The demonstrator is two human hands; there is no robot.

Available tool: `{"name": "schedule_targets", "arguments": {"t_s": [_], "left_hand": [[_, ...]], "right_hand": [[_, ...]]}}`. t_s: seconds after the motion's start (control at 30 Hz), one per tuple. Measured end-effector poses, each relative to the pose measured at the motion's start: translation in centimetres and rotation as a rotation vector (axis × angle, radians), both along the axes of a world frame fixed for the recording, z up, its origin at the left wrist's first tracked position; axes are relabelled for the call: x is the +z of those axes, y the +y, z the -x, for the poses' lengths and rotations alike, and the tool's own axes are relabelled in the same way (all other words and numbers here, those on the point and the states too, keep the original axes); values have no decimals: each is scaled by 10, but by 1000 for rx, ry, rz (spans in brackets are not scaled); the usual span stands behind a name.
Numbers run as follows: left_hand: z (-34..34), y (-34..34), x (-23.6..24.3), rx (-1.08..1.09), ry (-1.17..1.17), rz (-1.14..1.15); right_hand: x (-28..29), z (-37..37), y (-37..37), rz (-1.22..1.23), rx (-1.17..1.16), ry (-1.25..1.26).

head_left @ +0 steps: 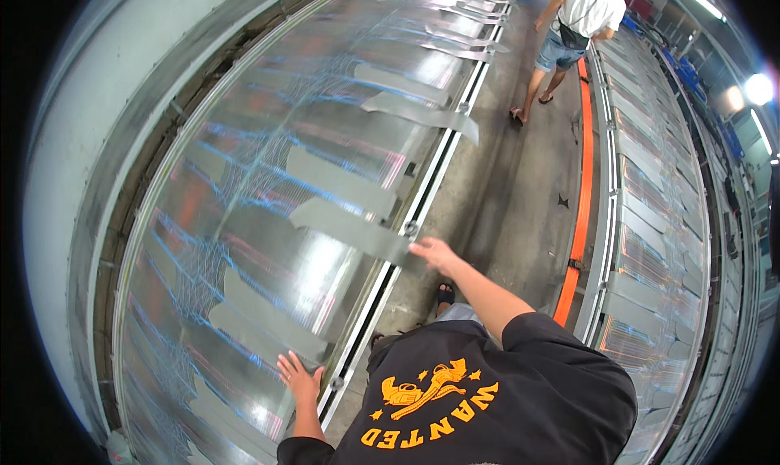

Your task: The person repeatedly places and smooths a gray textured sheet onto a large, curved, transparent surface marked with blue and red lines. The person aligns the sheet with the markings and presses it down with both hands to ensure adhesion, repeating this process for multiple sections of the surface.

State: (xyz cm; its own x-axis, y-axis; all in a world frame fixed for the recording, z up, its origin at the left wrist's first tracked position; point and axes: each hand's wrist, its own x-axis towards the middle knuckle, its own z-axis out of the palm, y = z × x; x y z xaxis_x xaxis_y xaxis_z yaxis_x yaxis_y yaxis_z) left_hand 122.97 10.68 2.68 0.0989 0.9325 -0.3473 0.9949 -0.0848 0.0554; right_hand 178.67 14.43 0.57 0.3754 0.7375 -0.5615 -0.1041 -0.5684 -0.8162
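Observation:
A long metal-topped table carries blue and pink traced lines and grey flat cut pieces. My right hand is at the table's near rail, its fingers closed on the end of a loose grey piece that stretches left over the surface. My left hand is lower down at the same edge, fingers spread on or just over the surface beside another grey piece, holding nothing.
A concrete aisle runs along my right, with a person in a white top walking farther up it. An orange beam edges a second long table with similar pieces. A pale wall borders the far left.

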Motion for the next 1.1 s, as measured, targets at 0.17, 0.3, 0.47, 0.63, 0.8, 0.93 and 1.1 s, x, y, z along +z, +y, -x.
{"name": "schedule_targets", "arguments": {"t_s": [0.17, 0.3, 0.47, 0.63, 0.8, 0.93, 1.1], "left_hand": [[-37, 46, 28, 219, 14, 280], [-157, 81, 43, 599, -908, 239], [-301, 153, 49, 872, -1832, 853], [-353, 268, 28, 939, -2088, 774], [-319, 369, -13, 993, -2032, 551], [-303, 433, 3, 1033, -1981, 312], [-278, 467, 40, 867, -1627, -4]], "right_hand": [[42, 0, 8, -48, 70, 411], [106, -1, 32, -129, 235, 352], [177, 15, 75, -224, 311, 346], [218, 7, 74, -231, 479, 274], [255, -29, 84, -242, 636, 38], [187, -60, 95, -204, 555, -54], [155, -57, 120, 15, 538, 78]]}}
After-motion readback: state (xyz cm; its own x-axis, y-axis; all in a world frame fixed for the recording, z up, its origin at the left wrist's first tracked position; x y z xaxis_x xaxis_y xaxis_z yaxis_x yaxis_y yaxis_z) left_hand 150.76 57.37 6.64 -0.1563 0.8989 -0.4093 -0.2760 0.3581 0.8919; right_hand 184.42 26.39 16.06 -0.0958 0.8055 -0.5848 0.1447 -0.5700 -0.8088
